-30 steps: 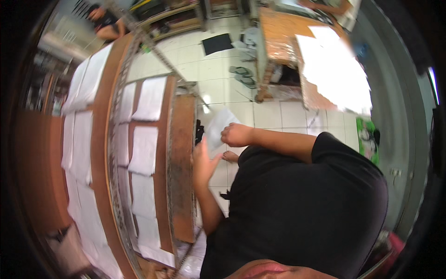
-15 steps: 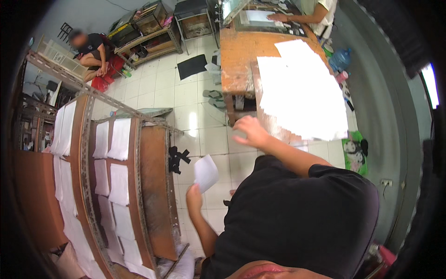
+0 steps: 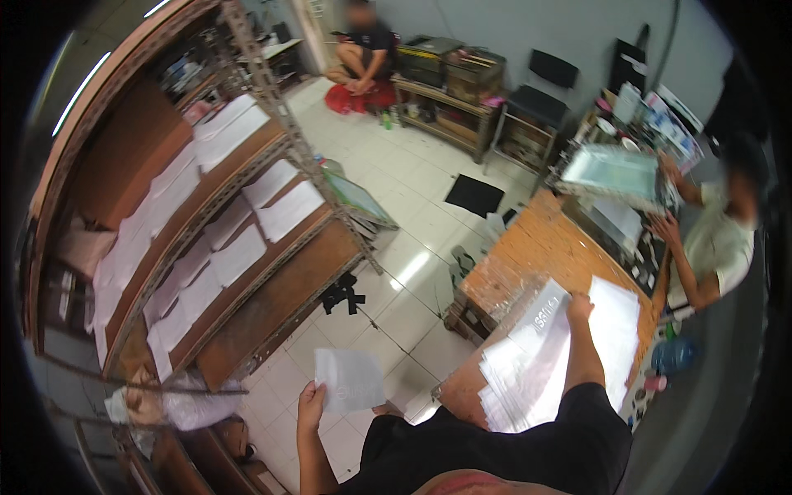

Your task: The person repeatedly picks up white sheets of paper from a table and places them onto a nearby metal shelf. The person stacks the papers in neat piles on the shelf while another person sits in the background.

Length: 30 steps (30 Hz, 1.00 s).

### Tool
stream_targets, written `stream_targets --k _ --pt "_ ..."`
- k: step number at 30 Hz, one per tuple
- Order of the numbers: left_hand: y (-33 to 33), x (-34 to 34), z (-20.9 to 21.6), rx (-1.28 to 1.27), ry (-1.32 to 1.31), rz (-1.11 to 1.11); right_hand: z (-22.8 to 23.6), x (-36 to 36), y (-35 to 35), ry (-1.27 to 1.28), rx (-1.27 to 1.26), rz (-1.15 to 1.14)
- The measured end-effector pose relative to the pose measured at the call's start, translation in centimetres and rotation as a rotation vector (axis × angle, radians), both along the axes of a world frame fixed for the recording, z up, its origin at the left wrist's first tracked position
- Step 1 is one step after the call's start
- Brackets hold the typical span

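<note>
Printed sheet [image 3: 536,320] on top of the fanned pile [image 3: 513,384], on the wooden table [image 3: 569,239]: it lies just left of the right hand [image 3: 581,308], its grey band slanting from lower left up to those fingers. They're at its far edge, touching or pinching, can't tell which! Left hand [image 3: 310,404], well apart, pinches a loose white sheet [image 3: 351,379] by its left edge over the tiled floor [image 3: 431,337].

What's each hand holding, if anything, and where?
Left hand holds a pale sheet by its left edge. Right hand is at the sheet pile; grip unclear.
</note>
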<state>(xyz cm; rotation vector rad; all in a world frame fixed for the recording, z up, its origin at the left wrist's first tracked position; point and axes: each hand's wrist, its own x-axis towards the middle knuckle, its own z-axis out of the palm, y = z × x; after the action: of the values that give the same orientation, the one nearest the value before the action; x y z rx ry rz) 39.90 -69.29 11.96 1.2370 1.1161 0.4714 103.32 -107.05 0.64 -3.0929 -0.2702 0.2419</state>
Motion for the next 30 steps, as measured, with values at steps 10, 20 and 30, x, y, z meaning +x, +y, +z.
stream_targets --k 10,20,30 --pt "-3.6 -11.0 -0.7 -0.046 -0.335 0.629 9.7 -6.9 8.6 0.049 0.103 0.133" --pt "0.2 -22.3 -5.0 0.001 -0.314 0.671 12.1 -29.6 31.1 0.074 0.301 0.561" --pt "15.4 -34.2 3.7 0.412 0.450 0.386 5.6 -34.2 44.8 0.023 0.349 0.675"
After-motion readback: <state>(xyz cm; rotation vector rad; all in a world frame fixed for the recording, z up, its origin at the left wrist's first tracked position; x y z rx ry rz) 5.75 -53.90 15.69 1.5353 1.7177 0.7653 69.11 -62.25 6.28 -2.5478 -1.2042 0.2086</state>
